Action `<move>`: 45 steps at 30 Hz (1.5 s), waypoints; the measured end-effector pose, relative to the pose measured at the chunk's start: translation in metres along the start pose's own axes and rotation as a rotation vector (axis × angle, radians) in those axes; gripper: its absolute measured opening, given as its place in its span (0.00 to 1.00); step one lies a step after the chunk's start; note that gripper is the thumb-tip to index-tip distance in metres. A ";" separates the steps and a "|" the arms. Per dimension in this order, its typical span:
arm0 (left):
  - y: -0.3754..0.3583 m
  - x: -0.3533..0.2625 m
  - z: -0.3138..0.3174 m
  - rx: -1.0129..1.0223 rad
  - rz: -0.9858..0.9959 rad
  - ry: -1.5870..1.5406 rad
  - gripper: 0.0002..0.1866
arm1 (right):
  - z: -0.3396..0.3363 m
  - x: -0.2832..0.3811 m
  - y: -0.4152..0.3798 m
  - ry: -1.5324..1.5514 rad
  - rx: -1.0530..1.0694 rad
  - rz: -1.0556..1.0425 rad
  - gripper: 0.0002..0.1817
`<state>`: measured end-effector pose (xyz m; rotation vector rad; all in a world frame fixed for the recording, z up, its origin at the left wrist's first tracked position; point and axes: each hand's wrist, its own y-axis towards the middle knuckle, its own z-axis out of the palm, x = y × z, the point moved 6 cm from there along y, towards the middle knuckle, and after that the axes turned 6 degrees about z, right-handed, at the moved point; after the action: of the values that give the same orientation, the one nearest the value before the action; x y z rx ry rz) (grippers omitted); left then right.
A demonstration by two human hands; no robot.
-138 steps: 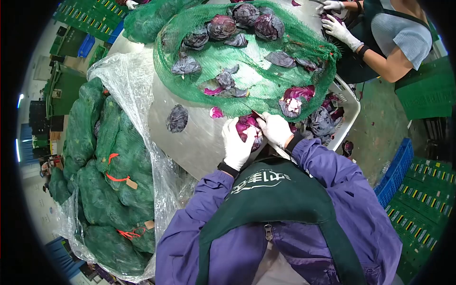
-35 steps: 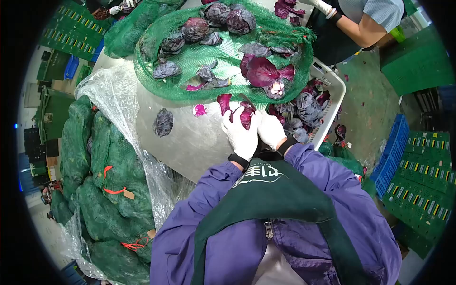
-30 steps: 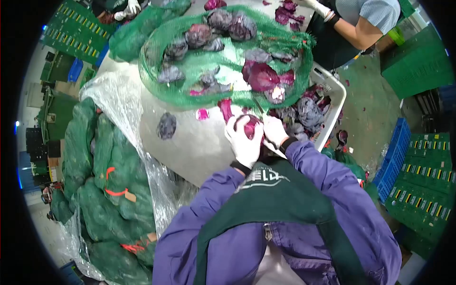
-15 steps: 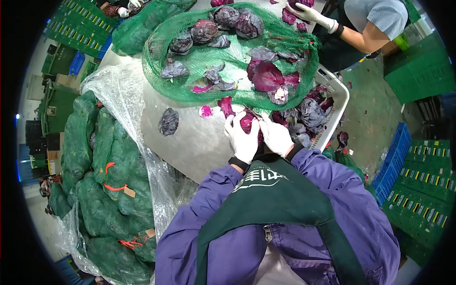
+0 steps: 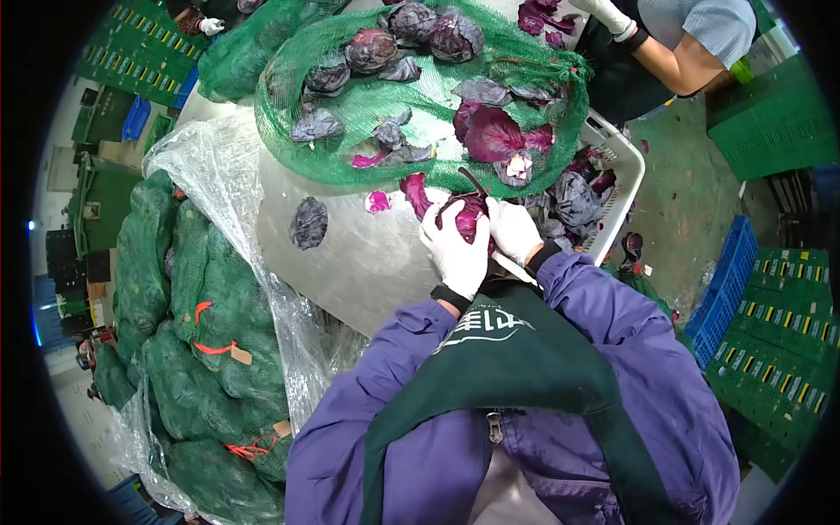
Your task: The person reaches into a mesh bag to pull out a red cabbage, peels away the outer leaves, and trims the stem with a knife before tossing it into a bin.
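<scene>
My left hand (image 5: 457, 252), in a white glove, wraps round a red cabbage (image 5: 469, 215) close in front of my apron. The gloved right hand (image 5: 514, 231) presses its closed fingers on the cabbage's right side, with the fingertips partly hidden. A thin dark strip (image 5: 473, 181) sticks up beyond the cabbage. Just left of it, a loose purple leaf (image 5: 415, 194) lies on the metal table (image 5: 350, 276), near a small magenta leaf piece (image 5: 377, 202). Farther left is a dark, wrinkled leaf (image 5: 309, 224).
Beyond my hands lies a green mesh bag (image 5: 350, 175) with cabbages and leaves on it. A white basket (image 5: 632, 179) of leaves stands right. Filled mesh sacks (image 5: 223, 306) and plastic sheeting (image 5: 214, 184) are left. A co-worker's gloved hand (image 5: 605, 16) is at top right.
The cabbage has turned and shows more between my hands, with the dark strip now raised behind it. My right hand has shifted slightly right. The co-worker's hand has moved up and right.
</scene>
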<state>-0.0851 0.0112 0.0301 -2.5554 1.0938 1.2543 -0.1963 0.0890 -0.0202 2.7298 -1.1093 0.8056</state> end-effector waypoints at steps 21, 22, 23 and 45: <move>-0.035 0.114 -0.061 0.140 -0.419 -0.808 0.47 | 0.046 0.018 0.050 0.522 0.107 0.195 0.20; -0.032 0.123 -0.051 0.126 -0.332 -0.672 0.44 | 0.049 0.021 0.051 0.682 0.143 0.166 0.21; -0.036 0.135 -0.042 0.159 -0.332 -0.507 0.42 | 0.048 0.019 0.048 0.678 0.146 0.167 0.21; -0.011 0.076 -0.036 0.002 -0.411 -0.195 0.32 | 0.007 0.053 -0.026 0.299 -0.010 -0.165 0.29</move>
<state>-0.0237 -0.0362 -0.0034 -2.4196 0.4977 1.3442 -0.1443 0.0731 0.0036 2.5386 -0.8149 1.1287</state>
